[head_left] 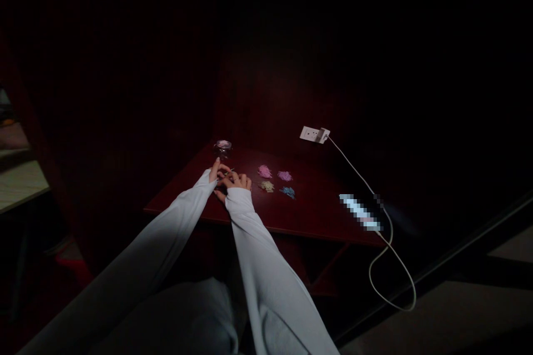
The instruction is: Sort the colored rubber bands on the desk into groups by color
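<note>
Both my arms in pale long sleeves reach onto a dark red table (pixel 316 216). My left hand (pixel 217 171) and my right hand (pixel 238 180) meet close together near the table's left part, fingers curled around something thin and small that I cannot make out. A small glass jar (pixel 222 148) with pink contents stands just beyond my left hand. To the right of my hands lie small heaps of tiny pieces: a pink heap (pixel 264 171), a purple heap (pixel 285 176), a yellowish heap (pixel 267 186) and a blue heap (pixel 287 192).
A lit phone (pixel 360 212) lies at the table's right front, joined by a white cable (pixel 375 255) to a wall socket (pixel 314 134). The cable loops down past the table edge. The room is very dark. A lighter surface (pixel 16 183) shows at far left.
</note>
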The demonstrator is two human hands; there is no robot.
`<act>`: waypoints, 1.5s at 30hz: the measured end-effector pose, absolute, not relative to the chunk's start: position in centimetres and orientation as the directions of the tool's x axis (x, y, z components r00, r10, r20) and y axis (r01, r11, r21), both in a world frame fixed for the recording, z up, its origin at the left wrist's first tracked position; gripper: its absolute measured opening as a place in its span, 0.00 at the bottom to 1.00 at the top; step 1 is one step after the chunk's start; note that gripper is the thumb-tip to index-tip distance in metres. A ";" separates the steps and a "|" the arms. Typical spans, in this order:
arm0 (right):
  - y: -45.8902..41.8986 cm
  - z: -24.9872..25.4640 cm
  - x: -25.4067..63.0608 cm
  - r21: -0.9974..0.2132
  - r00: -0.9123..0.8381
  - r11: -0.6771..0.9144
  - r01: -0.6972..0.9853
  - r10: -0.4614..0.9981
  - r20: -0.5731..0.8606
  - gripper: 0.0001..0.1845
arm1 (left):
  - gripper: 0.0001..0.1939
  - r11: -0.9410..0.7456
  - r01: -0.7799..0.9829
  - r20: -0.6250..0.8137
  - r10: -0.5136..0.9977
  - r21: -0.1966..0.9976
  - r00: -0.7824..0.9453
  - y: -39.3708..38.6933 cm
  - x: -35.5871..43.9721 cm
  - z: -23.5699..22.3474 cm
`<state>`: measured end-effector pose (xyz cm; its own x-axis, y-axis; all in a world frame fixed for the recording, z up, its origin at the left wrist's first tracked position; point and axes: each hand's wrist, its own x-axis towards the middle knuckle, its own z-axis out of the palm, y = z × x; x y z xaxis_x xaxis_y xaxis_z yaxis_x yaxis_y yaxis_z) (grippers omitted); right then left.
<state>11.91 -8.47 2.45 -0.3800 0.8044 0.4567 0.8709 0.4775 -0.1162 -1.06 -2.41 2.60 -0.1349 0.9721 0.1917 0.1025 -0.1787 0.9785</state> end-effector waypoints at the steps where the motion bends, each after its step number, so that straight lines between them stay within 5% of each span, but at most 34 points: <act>1: -8.3 2.4 11.8 -0.127 -0.358 0.455 0.881 0.818 0.450 0.13 | 0.40 -0.180 0.099 0.191 0.973 0.979 -0.126 -2.4 -1.1 2.6; 9: -7.2 1.6 12.0 -0.155 -0.326 0.428 0.890 0.837 0.440 0.12 | 0.39 -0.152 0.079 0.160 0.980 0.985 -0.117 -2.4 -1.1 2.9; 16: -6.5 1.1 13.5 -0.336 -0.196 0.415 0.846 0.827 0.527 0.09 | 0.42 -0.202 0.087 0.212 0.968 0.975 -0.133 -1.9 -1.3 2.3; 24: -5.8 2.2 23.2 -0.405 0.120 0.147 0.902 0.816 0.565 0.12 | 0.44 -0.204 0.129 0.223 0.963 0.970 -0.155 -0.9 -1.6 1.4; 32: -6.5 2.6 32.2 -0.494 0.424 -0.172 0.852 0.781 0.458 0.13 | 0.43 -0.218 0.138 0.237 0.961 0.966 -0.142 -1.1 -1.4 1.6; 35: -6.7 2.8 31.7 -0.428 0.346 -0.111 0.897 0.777 0.526 0.15 | 0.43 -0.215 0.158 0.238 0.961 0.964 -0.141 -1.0 -1.5 1.5; 38: -7.3 2.9 29.0 -0.261 0.084 0.086 0.962 0.811 0.579 0.16 | 0.44 -0.214 0.165 0.237 0.962 0.963 -0.138 -0.9 -1.6 1.3; 45: -9.7 2.4 17.0 -0.133 -0.365 0.480 0.867 0.793 0.487 0.18 | 0.43 -0.223 0.100 0.235 0.962 0.970 -0.138 -0.9 -1.4 1.0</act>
